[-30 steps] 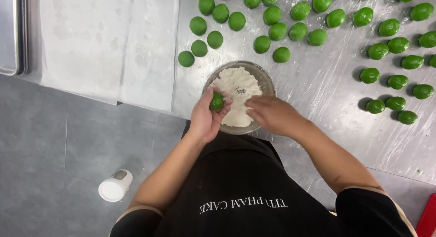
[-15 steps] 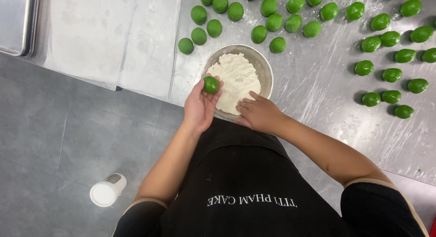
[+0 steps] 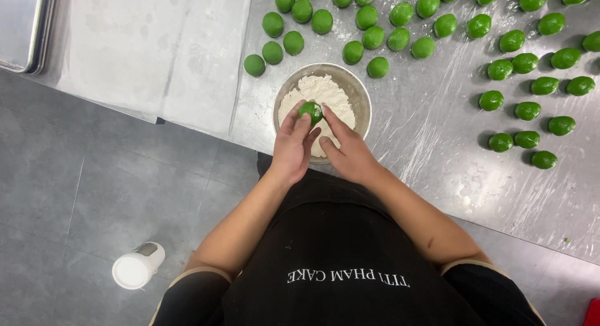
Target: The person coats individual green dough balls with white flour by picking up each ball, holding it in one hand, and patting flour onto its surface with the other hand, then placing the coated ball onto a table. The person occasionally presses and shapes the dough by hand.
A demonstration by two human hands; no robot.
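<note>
Left hand [image 3: 292, 145] and right hand [image 3: 347, 152] jointly pinch one small round green dough ball [image 3: 311, 111] at their fingertips, twelve o'clock from both wrists, directly above the flour-filled round steel bowl [image 3: 359, 91]. Left hand marginally nearer.

One camera on your head, looking straight down, close above your hands, the bowl [image 3: 322, 101] and steel table [image 3: 437, 145], maybe tilted a little.
</note>
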